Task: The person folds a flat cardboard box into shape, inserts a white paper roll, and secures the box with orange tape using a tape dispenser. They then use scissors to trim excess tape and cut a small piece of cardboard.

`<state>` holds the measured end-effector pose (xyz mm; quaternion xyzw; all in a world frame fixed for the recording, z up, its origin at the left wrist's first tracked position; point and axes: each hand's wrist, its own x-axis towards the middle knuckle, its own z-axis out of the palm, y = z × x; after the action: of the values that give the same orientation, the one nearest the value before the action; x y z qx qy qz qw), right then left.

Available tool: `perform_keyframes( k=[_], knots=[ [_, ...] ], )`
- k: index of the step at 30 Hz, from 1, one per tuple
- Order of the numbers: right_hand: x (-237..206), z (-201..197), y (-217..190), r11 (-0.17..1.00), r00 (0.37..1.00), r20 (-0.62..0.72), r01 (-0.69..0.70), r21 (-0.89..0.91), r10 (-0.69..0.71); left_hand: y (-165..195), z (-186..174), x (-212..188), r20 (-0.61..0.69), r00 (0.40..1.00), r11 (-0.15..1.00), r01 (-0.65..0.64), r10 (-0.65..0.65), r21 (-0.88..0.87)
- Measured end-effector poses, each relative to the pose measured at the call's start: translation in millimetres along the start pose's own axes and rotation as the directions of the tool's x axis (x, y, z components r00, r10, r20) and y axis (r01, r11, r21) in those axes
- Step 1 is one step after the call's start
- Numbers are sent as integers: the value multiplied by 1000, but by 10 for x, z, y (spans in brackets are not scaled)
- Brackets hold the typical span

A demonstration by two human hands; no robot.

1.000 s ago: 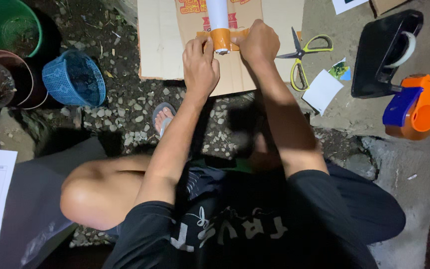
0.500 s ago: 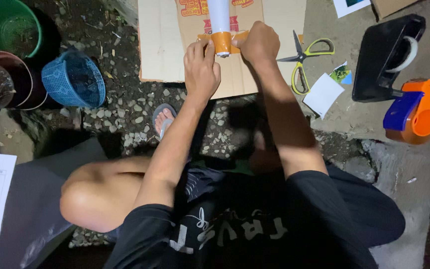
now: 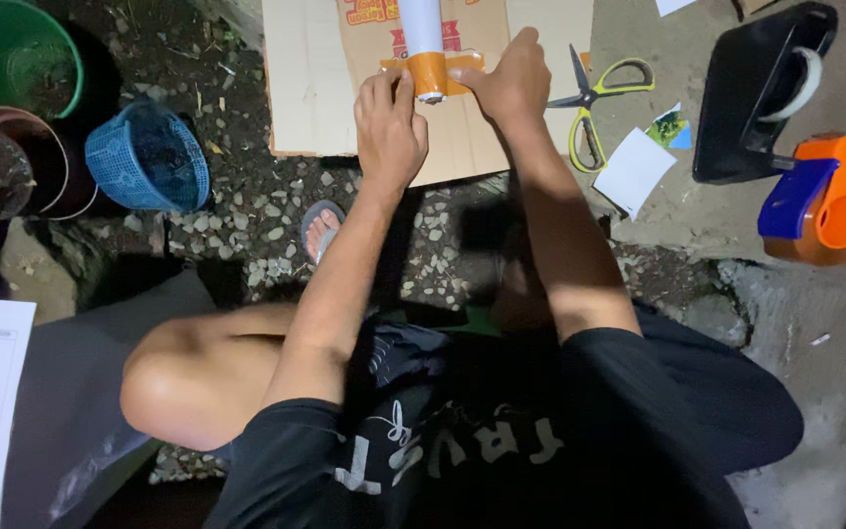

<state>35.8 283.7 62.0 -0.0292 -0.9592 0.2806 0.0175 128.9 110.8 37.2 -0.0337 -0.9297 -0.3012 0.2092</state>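
The white tube [image 3: 421, 29] with its orange band [image 3: 430, 73] lies at the top centre of the frame on the cardboard [image 3: 296, 88], where it lay a second ago. Both hands have barely moved since then. The left hand [image 3: 390, 127] rests palm down just left of the band, fingers together and flat, their tips against the band's side. The right hand [image 3: 513, 80] presses from the right, fingers curled and thumb on the orange strip beside the tube; neither hand grasps anything. Both forearms reach straight up the frame from the crouched body. Scissors [image 3: 599, 98] lie just right of the cardboard, a white card [image 3: 634, 171] below them. A black tape dispenser [image 3: 751, 93] and an orange-blue tape gun [image 3: 820, 196] sit at far right; a blue basket [image 3: 149, 157] stands at left.
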Motion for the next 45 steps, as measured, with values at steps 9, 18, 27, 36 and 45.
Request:
perform_keyframes(
  k=[9, 18, 27, 36, 45],
  knots=[
    [-219, 23, 122, 961, 973, -225, 112, 254, -54, 50, -9, -47, 10, 1000, 1000, 12, -12, -3],
    [-570, 88, 98, 817, 809, -117, 566, -107, -576, 63, 7, -64, 56, 998, 1000, 10, -11, 17],
    [-612, 166, 107, 784, 785, 64, 619, -52, -616, 26, 76, -54, 83, 996, 995, -36, 28, 98],
    [-578, 183, 98, 804, 804, 96, 592, -51, -586, 3, 106, -40, 98, 995, 990, -48, 35, 136],
    [-714, 195, 147, 832, 837, 55, 547, -86, -545, 114, 34, -71, 124, 992, 984, -55, 34, 168]
  ],
)
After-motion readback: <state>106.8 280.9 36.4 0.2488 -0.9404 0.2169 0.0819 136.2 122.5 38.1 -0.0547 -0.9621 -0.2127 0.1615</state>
